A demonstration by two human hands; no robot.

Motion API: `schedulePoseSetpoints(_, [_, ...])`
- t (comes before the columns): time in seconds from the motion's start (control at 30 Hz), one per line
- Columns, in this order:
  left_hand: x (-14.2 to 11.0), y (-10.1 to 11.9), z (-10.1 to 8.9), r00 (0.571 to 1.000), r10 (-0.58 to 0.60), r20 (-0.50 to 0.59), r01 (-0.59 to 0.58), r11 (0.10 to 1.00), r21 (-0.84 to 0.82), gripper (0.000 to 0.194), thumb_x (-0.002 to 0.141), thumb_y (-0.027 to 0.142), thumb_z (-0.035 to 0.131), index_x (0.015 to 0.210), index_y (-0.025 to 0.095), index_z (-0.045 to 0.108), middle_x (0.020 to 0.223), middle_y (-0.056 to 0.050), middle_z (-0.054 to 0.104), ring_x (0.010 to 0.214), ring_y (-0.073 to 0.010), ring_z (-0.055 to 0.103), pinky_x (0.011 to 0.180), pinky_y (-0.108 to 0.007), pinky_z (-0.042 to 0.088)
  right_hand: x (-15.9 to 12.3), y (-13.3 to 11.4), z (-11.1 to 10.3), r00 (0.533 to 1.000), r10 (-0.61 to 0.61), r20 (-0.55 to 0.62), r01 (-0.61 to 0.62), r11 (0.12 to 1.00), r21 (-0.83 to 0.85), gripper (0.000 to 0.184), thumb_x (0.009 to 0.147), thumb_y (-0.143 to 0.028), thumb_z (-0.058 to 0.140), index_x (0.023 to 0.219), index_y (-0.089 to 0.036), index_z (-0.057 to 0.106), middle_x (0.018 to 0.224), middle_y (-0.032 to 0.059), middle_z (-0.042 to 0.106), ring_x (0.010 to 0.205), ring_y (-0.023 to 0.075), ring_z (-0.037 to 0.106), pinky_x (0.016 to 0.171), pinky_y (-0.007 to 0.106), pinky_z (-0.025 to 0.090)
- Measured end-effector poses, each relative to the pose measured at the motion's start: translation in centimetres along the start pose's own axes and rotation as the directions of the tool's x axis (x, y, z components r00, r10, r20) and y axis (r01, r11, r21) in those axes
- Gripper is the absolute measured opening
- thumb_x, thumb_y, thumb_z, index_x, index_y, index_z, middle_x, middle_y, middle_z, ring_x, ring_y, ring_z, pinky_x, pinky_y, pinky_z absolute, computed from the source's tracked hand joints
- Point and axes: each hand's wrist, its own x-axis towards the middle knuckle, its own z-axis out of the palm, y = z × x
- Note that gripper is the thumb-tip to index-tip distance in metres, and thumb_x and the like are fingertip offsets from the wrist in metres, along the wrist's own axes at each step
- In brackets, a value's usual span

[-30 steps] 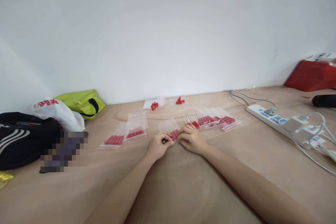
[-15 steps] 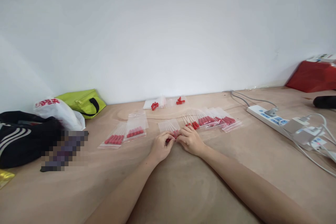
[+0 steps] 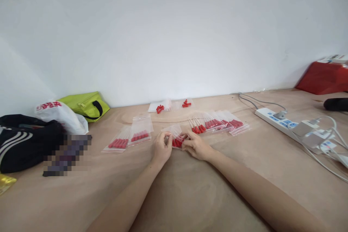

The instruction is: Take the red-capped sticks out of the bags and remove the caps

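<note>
Between my hands lies a clear zip bag (image 3: 174, 129) with several red-handled tools (image 3: 177, 143) in it; their thin pale shafts point away from me. My left hand (image 3: 162, 148) is closed in a pinch at the bag's left edge. At its right corner, the fingers of my right hand (image 3: 198, 146) are pressed together on the plastic. Just beyond my right hand, several loose red-handled tools (image 3: 198, 129) lie side by side. Filled zip bags (image 3: 214, 123) overlap to their right, and two more filled bags (image 3: 140, 136) lie to the left.
Near the wall, small red pieces (image 3: 160, 108) rest on a stack of bags, with more red pieces (image 3: 186, 103) beside them. A power strip (image 3: 280, 121) with chargers and cables occupies the right. A black bag (image 3: 29, 141), white plastic bag (image 3: 61, 117) and green pouch (image 3: 84, 105) stand left.
My left hand has shifted slightly left, away from my right hand. The red handles in the bag between them now show more. My right hand has barely moved.
</note>
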Motion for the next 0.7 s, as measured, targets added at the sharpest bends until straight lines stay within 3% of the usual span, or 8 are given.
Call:
schedulePoseSetpoints(0.13, [0.5,-0.5,-1.2,0.979,0.069,0.193,-0.065,0.998,-0.023,0.024,0.082,0.030,0.041,0.097,0.018,0.055,0.106,-0.007,0.060,0.106,-0.0196,0.052,0.091,-0.035,0.040,-0.7,0.8,-1.1,0.995,0.051,0.083,-0.069,0.971,0.230,0.009,0.069,-0.009,0.055,0.068,-0.017,0.059,0.101,0.0073,0.055,0.100,0.0174,0.053,0.080,0.028,0.044])
schedulePoseSetpoints(0.23, [0.8,-0.6,-2.1,0.913,0.113,0.392,-0.124,0.992,0.001,0.033,0.081,0.030,0.043,0.112,0.019,0.051,0.115,-0.007,0.056,0.110,-0.0204,0.049,0.095,-0.038,0.037,-0.9,1.2,-1.2,0.990,0.142,0.024,-0.144,0.958,0.246,0.008,0.070,-0.012,0.055,0.066,-0.017,0.060,0.095,0.0070,0.059,0.088,0.0161,0.057,0.076,0.028,0.045])
schedulePoseSetpoints(0.33, [0.8,-0.4,-2.7,0.840,0.168,0.516,-0.204,0.979,0.013,0.041,0.074,0.033,0.054,0.113,0.019,0.051,0.113,-0.008,0.058,0.107,-0.0227,0.051,0.094,-0.040,0.037,-0.8,1.6,-0.9,0.973,0.213,-0.088,-0.195,0.965,0.175,0.011,0.071,-0.013,0.053,0.067,-0.017,0.063,0.085,0.0059,0.059,0.079,0.0147,0.057,0.073,0.029,0.045])
schedulePoseSetpoints(0.43, [0.4,-0.1,-3.0,0.813,0.222,0.539,-0.275,0.961,0.017,0.050,0.065,0.031,0.063,0.113,0.020,0.051,0.114,-0.008,0.057,0.107,-0.0244,0.050,0.095,-0.042,0.036,-0.6,1.8,-0.7,0.955,0.247,-0.164,-0.246,0.969,0.028,0.011,0.069,-0.015,0.056,0.075,-0.017,0.066,0.080,0.0065,0.055,0.078,0.0172,0.052,0.071,0.032,0.044])
schedulePoseSetpoints(0.5, [0.2,0.0,-3.1,0.824,0.225,0.521,-0.275,0.961,0.020,0.048,0.065,0.026,0.062,0.112,0.020,0.051,0.110,-0.007,0.058,0.104,-0.0233,0.051,0.093,-0.040,0.038,-0.5,1.7,-0.7,0.959,0.252,-0.128,-0.258,0.966,-0.028,0.016,0.068,-0.017,0.057,0.081,-0.017,0.067,0.075,0.0057,0.053,0.076,0.0180,0.050,0.071,0.034,0.044])
schedulePoseSetpoints(0.57, [0.1,0.1,-3.0,0.848,0.208,0.488,-0.255,0.966,0.032,0.043,0.067,0.024,0.059,0.109,0.019,0.053,0.106,-0.007,0.060,0.100,-0.0220,0.053,0.090,-0.039,0.041,-0.4,1.6,-0.9,0.970,0.239,-0.042,-0.240,0.971,-0.013,0.025,0.066,-0.016,0.059,0.089,-0.018,0.066,0.078,0.0054,0.053,0.078,0.0187,0.050,0.075,0.036,0.043])
schedulePoseSetpoints(0.7, [0.0,-0.1,-2.7,0.884,0.167,0.437,-0.215,0.975,0.064,0.041,0.067,0.025,0.060,0.107,0.019,0.053,0.103,-0.007,0.061,0.096,-0.0211,0.055,0.086,-0.038,0.043,-0.5,1.5,-1.3,0.978,0.196,0.077,-0.205,0.968,0.143,0.044,0.066,-0.015,0.060,0.110,-0.019,0.057,0.103,0.0076,0.053,0.098,0.0198,0.048,0.087,0.036,0.039])
